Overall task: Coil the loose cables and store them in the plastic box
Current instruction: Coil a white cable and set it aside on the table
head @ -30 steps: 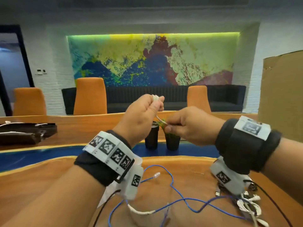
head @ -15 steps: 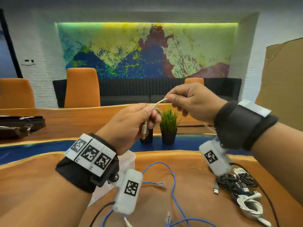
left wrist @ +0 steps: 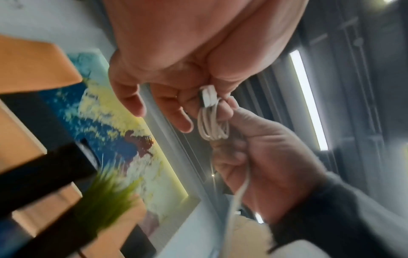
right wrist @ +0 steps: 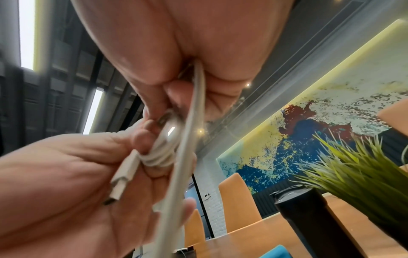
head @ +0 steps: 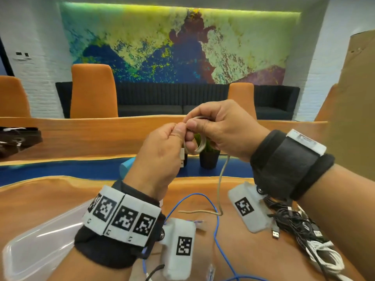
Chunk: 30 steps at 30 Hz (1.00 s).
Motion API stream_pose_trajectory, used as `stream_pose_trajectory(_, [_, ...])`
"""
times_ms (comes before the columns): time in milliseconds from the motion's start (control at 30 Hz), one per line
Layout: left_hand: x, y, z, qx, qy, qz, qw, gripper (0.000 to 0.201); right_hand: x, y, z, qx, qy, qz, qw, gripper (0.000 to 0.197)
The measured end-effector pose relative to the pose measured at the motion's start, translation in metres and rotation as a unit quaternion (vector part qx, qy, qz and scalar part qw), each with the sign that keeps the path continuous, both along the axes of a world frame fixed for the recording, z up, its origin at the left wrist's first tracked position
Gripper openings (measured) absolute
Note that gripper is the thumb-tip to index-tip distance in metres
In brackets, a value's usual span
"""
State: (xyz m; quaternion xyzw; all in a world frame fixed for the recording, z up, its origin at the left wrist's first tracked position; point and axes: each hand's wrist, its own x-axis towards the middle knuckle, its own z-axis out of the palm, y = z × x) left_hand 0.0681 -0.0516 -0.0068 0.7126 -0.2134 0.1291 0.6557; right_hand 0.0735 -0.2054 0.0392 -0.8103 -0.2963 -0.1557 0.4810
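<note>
Above the bench [head: 233,250], the left hand [head: 160,157] is pinching the white cable [head: 200,146] coil while the right hand [head: 221,128] is gripping its loop.

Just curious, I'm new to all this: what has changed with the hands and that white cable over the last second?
The right hand swung up and back to the left hand, laying more loops: the white cable is now a small coil pinched between both hands, its tail hanging to the table. Both hands kept their grip. The blue cable and the bundled cables lie where they were.
</note>
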Motion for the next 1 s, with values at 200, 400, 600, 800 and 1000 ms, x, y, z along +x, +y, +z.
stream_pose_trajectory(200, [0.012, 0.009, -0.005, -0.153, 0.115, -0.224, 0.956, 0.036, 0.003, 0.000, -0.004, 0.054, 0.011, 0.044, 0.997, 0.012])
stream_pose_trajectory(400, [0.016, 0.026, -0.003, -0.108, 0.062, -0.241, 0.963, 0.023, -0.003, -0.003, 0.000, 0.048, 0.040, 0.037, 0.997, 0.015])
stream_pose_trajectory(600, [0.015, 0.043, 0.011, -0.183, 0.061, -0.198, 0.961, 0.019, -0.004, -0.052, -0.009, -0.047, 0.021, -0.110, 0.993, 0.012])
stream_pose_trajectory(800, [0.016, 0.042, 0.009, -0.228, 0.077, -0.218, 0.946, 0.017, 0.003, -0.081, -0.035, -0.356, -0.054, -0.311, 0.880, 0.031])
stream_pose_trajectory(1000, [0.018, 0.037, 0.006, -0.191, 0.056, -0.189, 0.962, 0.021, 0.007, -0.063, -0.015, -0.049, -0.031, -0.317, 0.947, 0.016])
